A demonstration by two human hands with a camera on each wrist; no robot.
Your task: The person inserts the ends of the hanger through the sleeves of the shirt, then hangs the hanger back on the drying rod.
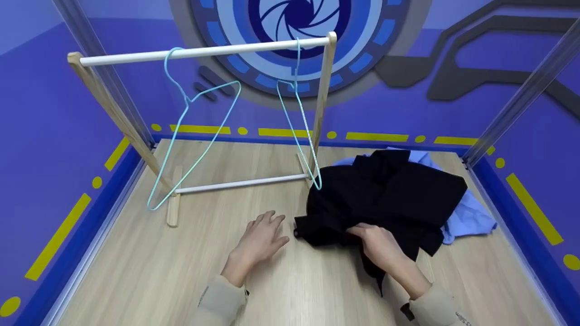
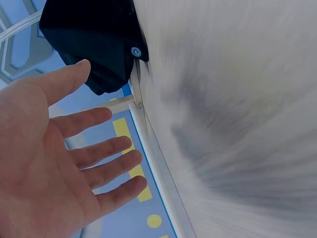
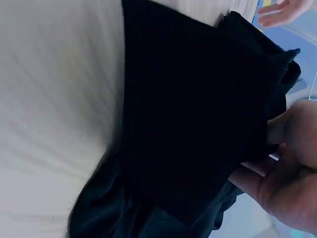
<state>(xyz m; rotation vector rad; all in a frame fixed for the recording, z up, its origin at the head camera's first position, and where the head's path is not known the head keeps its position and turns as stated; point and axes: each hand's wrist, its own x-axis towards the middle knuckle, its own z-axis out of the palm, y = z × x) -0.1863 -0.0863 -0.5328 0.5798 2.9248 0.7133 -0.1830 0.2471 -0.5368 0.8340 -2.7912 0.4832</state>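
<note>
A crumpled black garment [image 1: 385,194] lies on the right side of the wooden table, with a button [image 2: 136,51] showing at one edge in the left wrist view. My right hand [image 1: 379,244] pinches the near edge of this garment between thumb and fingers, and a flap of cloth hangs below the grip. To the left, my left hand [image 1: 260,240] hovers over the table with its fingers spread and holds nothing, apart from the cloth. Beneath the black garment, part of a light blue garment [image 1: 471,217] sticks out at the back and right.
A rack with wooden legs and a white top bar [image 1: 204,50] stands at the back left. Two light blue hangers hang on it, a left hanger [image 1: 174,136] and a right hanger [image 1: 304,122], whose lower corner overlaps the black garment in view. Purple walls [image 1: 453,117] surround the table.
</note>
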